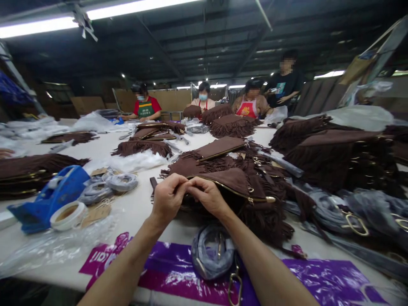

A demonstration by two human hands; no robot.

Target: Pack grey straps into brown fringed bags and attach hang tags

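Observation:
A brown fringed bag (229, 180) lies before me, its gold zipper running along the near edge and a dark gap below it. My left hand (168, 197) is closed in a pinch at the left end of that zipper edge. Right against it, my right hand (207, 193) pinches the same edge, and the fingertips of both hands meet. The exact part between the fingers is hidden. Under my forearms, a coiled strap wrapped in grey film (212, 253) with a gold clip rests on a purple plastic bag (172, 263).
To the left stand a blue tape dispenser (54, 195), a tape roll (68, 214) and wrapped strap coils (123, 182). Stacked brown fringed bags (338, 157) and more wrapped straps (328, 208) lie at right. Several co-workers sit or stand across the white table (146, 197).

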